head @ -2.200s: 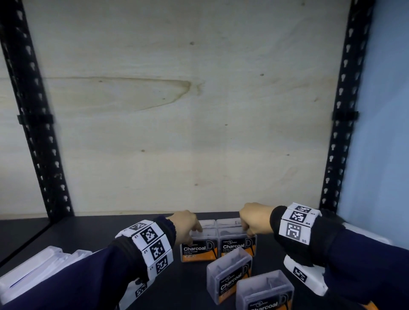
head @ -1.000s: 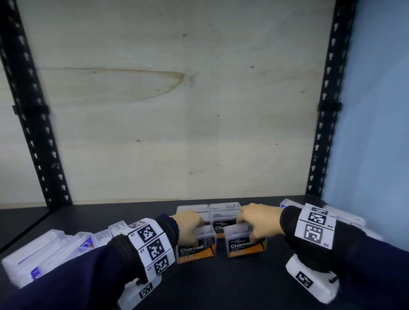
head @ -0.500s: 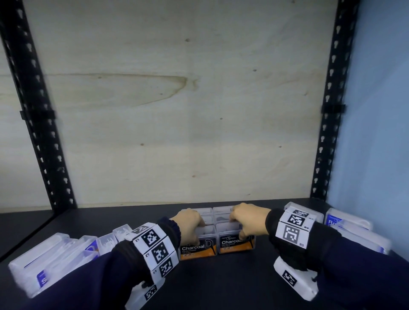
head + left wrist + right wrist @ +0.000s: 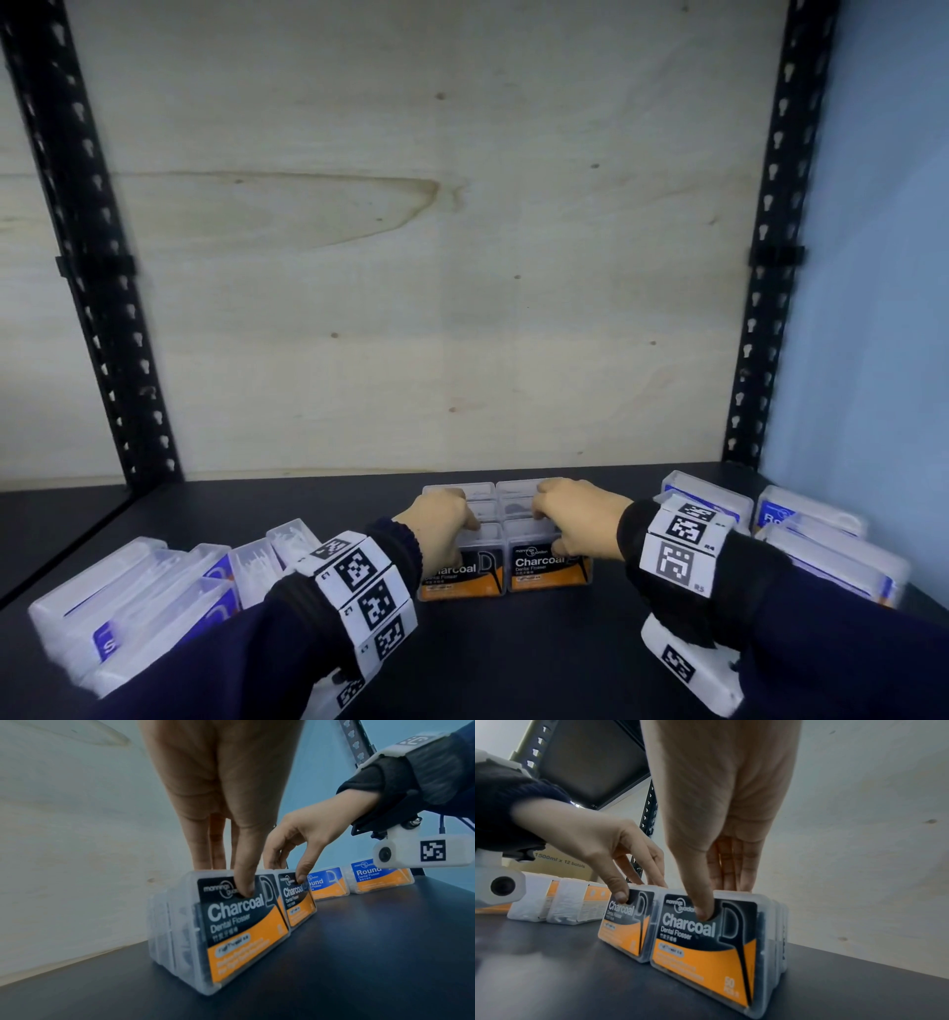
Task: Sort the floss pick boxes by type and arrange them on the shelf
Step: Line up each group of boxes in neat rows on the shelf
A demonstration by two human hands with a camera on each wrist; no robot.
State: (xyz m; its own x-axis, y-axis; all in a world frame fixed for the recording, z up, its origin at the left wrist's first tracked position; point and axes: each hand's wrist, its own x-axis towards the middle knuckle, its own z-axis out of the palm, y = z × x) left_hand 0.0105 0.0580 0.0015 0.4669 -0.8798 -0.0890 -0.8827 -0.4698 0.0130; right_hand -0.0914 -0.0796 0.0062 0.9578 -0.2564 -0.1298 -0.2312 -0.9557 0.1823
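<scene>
Several clear Charcoal floss boxes with black-and-orange labels stand on the dark shelf [image 4: 539, 658] in two columns, side by side and running front to back. My left hand [image 4: 457, 519] grips the left front Charcoal box [image 4: 464, 575]. Its thumb [image 4: 244, 886] presses the label and its fingers curl over the top of the boxes behind. My right hand [image 4: 560, 514] holds the right front Charcoal box [image 4: 549, 568] the same way, thumb [image 4: 703, 912] on the label and fingers over the top. How far back the fingers reach is hidden.
White and blue floss boxes [image 4: 133, 601] lie in a loose row at the left. Blue-and-orange Round boxes [image 4: 827, 545] stand at the right by the blue wall. Black slotted uprights [image 4: 97, 288] frame the plywood back wall [image 4: 436, 308]. Bare shelf lies in front of the hands.
The two front Charcoal boxes, apart a second ago, have been pushed together and back against the boxes behind. Both hands stay on them.
</scene>
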